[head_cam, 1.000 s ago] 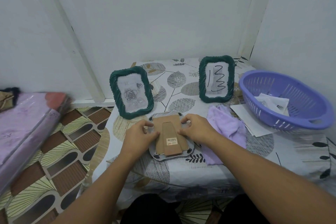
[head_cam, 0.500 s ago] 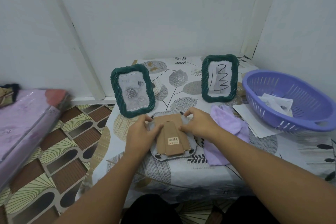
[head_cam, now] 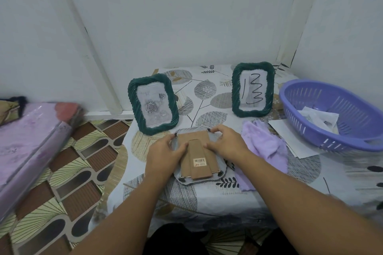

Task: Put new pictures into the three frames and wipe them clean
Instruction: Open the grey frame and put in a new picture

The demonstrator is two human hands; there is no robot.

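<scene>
Head view: left hand [head_cam: 163, 154] and right hand [head_cam: 224, 144] are pressing the face-down frame's [head_cam: 220, 174] backing [head_cam: 198, 151]; turning each corner tab fully should be locking it.

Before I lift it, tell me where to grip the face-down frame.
Grip the frame by its two long side edges, one hand from each side. It lies flat on its face, and the brown stand runs down the middle of the back, so a pinch there would probably just swing the stand.
</scene>
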